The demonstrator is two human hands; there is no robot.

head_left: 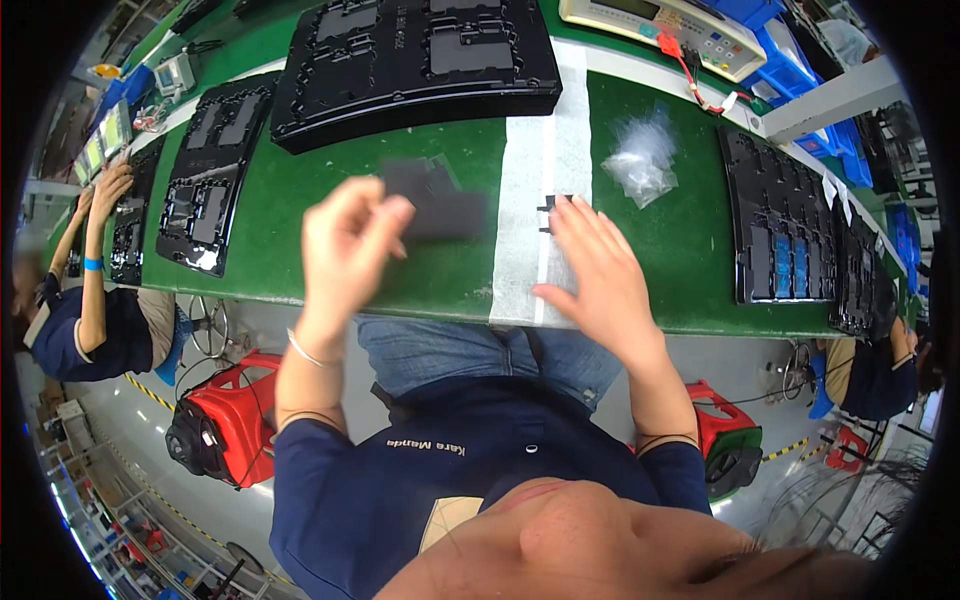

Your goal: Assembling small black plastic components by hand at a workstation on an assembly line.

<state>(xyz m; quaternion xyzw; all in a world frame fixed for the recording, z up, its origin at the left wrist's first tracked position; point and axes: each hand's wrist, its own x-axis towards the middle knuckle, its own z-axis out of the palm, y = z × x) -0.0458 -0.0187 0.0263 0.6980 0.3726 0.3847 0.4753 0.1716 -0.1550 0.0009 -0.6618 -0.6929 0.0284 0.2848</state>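
My left hand (pixel 345 240) is raised over the green table, thumb and fingers pinched on a flat black rectangular piece (pixel 445 212) that is blurred by motion. Beneath this piece, a bit of clear film (pixel 442 172) shows at its upper edge. My right hand (pixel 598 265) lies flat with its fingers stretched out on a white cloth-like strip (pixel 517 260). Its fingertips rest on a small dark part with tabs (pixel 549 214), mostly covered by them. To the right of that hand lies a crumpled pile of clear plastic film (pixel 643 165).
A stack of black moulded trays (pixel 400 105) stands at the far middle. Another black tray (pixel 215 170) sits at left, and one with blue-filmed pieces (pixel 780 215) at right. A bench meter (pixel 665 30) with red leads stands at the back. Co-workers (pixel 85 320) sit at both sides.
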